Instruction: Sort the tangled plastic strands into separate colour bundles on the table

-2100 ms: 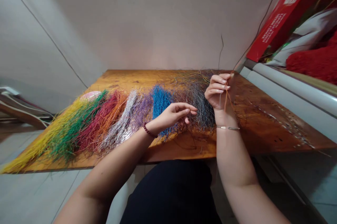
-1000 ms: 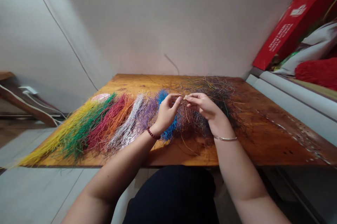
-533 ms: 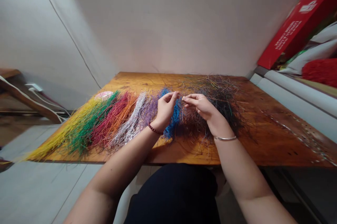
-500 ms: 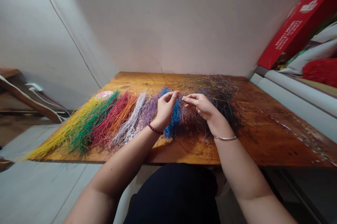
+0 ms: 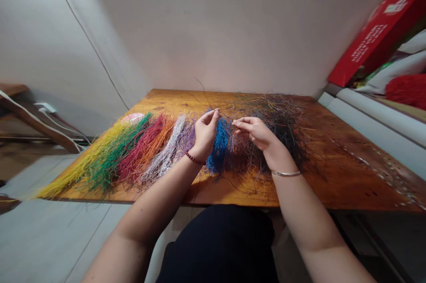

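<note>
My left hand (image 5: 206, 132) pinches thin dark wire (image 5: 203, 90) between thumb and fingertips; its loose ends curve up toward the wall. Close to its right, my right hand (image 5: 253, 132) is also closed in a pinch, with fine wire at its fingertips, one piece orange. Both hands are raised over a bundle of blue wires (image 5: 219, 145) and a brown bundle (image 5: 244, 152). Right of them lies a large tangled heap of dark mixed wires (image 5: 288, 130). Leftward are sorted bundles: purple (image 5: 188, 139), white (image 5: 169, 150), orange (image 5: 151, 150), red (image 5: 133, 156), green (image 5: 109, 163) and yellow (image 5: 80, 161).
The wooden table (image 5: 336, 176) stands against a pale wall. A pinkish round item (image 5: 133, 117) lies behind the green bundle. At the right are a red box (image 5: 376, 30) and bags on a ledge. A power strip (image 5: 45, 107) with cables is at the left.
My hands have moved slightly apart, the left going a little left. The dark wire rising from my left hand now shows more clearly.
</note>
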The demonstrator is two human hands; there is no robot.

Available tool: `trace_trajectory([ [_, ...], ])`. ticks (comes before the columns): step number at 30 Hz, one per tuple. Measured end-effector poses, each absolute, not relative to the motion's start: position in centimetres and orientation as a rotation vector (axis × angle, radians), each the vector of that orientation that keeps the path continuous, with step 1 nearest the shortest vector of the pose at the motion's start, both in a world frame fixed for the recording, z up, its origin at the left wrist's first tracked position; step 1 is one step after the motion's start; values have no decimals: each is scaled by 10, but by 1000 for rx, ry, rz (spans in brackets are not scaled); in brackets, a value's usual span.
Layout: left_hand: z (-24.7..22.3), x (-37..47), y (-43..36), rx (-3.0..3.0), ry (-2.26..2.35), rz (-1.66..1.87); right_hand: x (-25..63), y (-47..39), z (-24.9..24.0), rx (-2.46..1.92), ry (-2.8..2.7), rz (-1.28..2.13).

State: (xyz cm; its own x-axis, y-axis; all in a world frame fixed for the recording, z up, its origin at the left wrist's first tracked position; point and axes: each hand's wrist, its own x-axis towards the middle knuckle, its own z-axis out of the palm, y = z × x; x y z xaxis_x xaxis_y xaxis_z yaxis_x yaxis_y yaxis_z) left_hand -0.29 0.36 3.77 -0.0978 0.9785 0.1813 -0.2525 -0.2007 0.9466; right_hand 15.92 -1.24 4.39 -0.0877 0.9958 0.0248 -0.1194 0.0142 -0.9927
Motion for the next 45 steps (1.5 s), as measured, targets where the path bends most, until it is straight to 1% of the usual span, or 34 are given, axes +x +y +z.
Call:
trace_trajectory([
  [5, 37, -3, 5, 1043, 937, 1555, 160, -10, 42, -1048, -1173, 1324],
  [14, 27, -3, 13, 942, 973, 1761, 158, -11, 43, -1042, -1146, 1309],
  [22, 33, -21, 28, 874, 1029, 1890, 179, -13, 56, -1007, -984, 1279],
  [24, 34, -22, 28, 892, 1052, 1846, 191, -16, 64, -946, -901, 1304],
  [27, 35, -18, 21, 1013, 1093, 1690, 209, -23, 74, -799, -845, 1366],
  [30, 33, -11, 11, 1275, 1083, 1395, 222, -32, 78, -679, -922, 1332],
  [33, 28, -5, 3, 1580, 1014, 1046, 226, -36, 75, -686, -1004, 1243],
  [35, 22, -3, 1, 1726, 1009, 914, 225, -37, 73, -705, -1011, 1227],
  [39, 12, -2, 2, 1933, 1070, 829, 214, -38, 76, -764, -988, 1255],
  [45, 13, -4, -2, 2024, 1116, 885, 198, -25, 69, -800, -984, 1407],
])
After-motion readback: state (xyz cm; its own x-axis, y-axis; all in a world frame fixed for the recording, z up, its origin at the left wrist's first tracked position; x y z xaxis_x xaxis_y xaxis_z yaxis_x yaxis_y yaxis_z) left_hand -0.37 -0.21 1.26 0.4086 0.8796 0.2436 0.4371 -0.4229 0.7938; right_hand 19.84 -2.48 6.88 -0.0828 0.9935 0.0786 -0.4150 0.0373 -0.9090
